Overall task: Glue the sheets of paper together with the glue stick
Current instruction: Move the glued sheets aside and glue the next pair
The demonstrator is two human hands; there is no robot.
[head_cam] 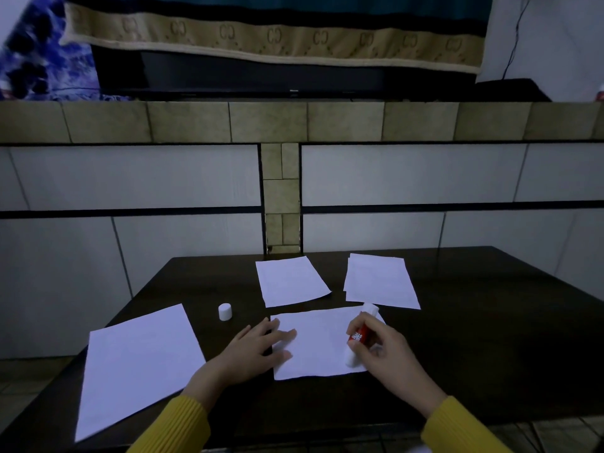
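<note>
Head view: right hand gripped glue stick over sheet; left hand, fingers spread, pressed its edge; cap stood apart.

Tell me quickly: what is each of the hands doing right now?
Left hand: open, fingers flat on the middle sheet.
Right hand: gripping the glue stick.

Your tabletop is dark wood with a faint sheen. The sheets of paper look matt and smooth. Your glue stick is smooth plastic with a glossy red label, and its white cap is plastic too. Your sleeves are ribbed yellow knit cloth.
</note>
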